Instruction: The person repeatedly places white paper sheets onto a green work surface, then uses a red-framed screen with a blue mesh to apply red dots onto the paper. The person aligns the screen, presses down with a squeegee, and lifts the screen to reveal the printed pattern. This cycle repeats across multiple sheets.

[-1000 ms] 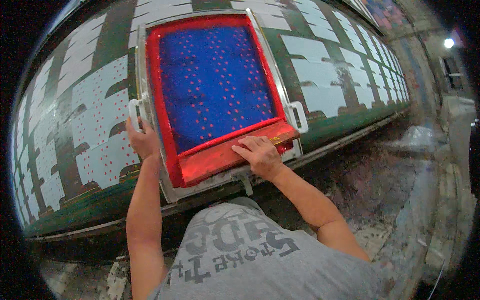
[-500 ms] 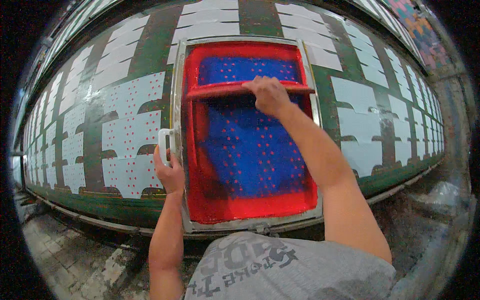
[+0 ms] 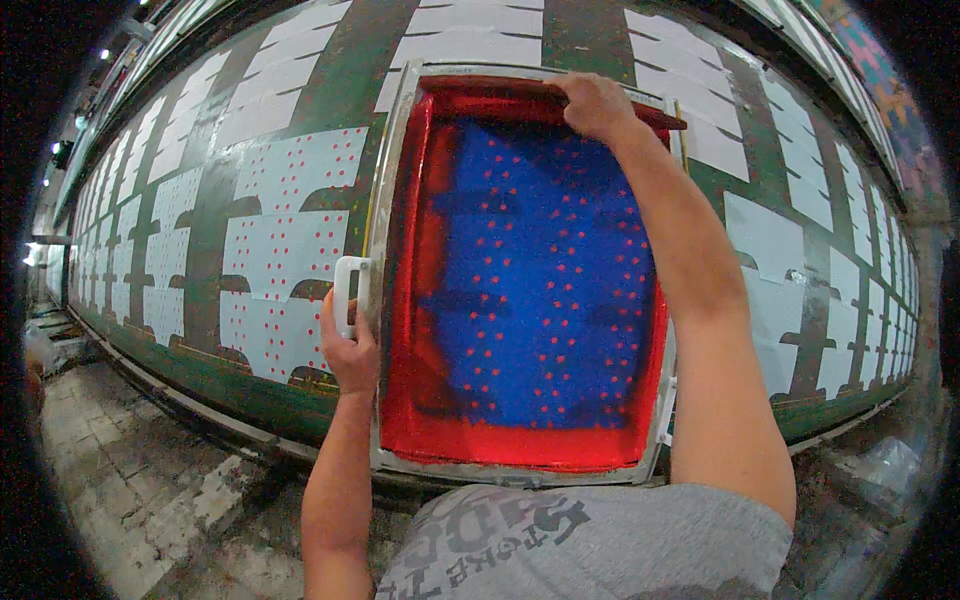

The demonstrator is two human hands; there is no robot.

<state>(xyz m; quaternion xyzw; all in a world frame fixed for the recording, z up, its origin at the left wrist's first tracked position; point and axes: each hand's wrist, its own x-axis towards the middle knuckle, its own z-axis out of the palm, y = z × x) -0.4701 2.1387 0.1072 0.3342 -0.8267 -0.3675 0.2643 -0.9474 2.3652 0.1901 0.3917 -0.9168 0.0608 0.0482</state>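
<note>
Now that the red squeegee (image 3: 660, 119) has slid from mid-screen to the upper edge of the screen frame (image 3: 393, 200), leaving the blue mesh (image 3: 545, 270) uncovered below, this pass looks nearly complete. In the head view, the right hand (image 3: 597, 106) grips the squeegee, upper centre; the left hand (image 3: 350, 352) curls round the white handle (image 3: 342, 290), left of centre.

- Open room is stretching above the blue mesh (image 3: 545, 300), between the squeegee (image 3: 664, 121) and the near red band (image 3: 530, 446).
- The squeegee, under the right hand (image 3: 600, 106), is blocking the far end.
- The right forearm (image 3: 692, 255) is slanting across the frame's (image 3: 391, 240) right side, closing it off.
- The white handle (image 3: 343, 292) and left hand (image 3: 350, 357) are obstructing the left; beyond, flat sheets (image 3: 285, 250) are leaving passage overhead.
</note>
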